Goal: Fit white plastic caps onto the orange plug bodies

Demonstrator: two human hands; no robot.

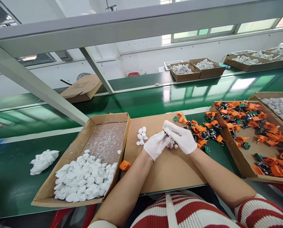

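Both hands wear white gloves and meet over a brown cardboard sheet [170,167]. My left hand [156,145] is curled, its fingers pressed against my right hand [182,138], which is closed over a small part I cannot make out. A few white plastic pieces [172,145] lie just under the hands. A small cluster of white caps [141,136] sits to the left on the sheet. Orange-and-green circuit parts [200,131] lie scattered right of the hands.
A cardboard tray [48,186] of white shells stands at the left, a loose orange part [124,165] beside it. A tray of orange parts [238,158] is at right. White gloves [43,161] lie on the green belt. Boxes of white parts [185,72] stand beyond.
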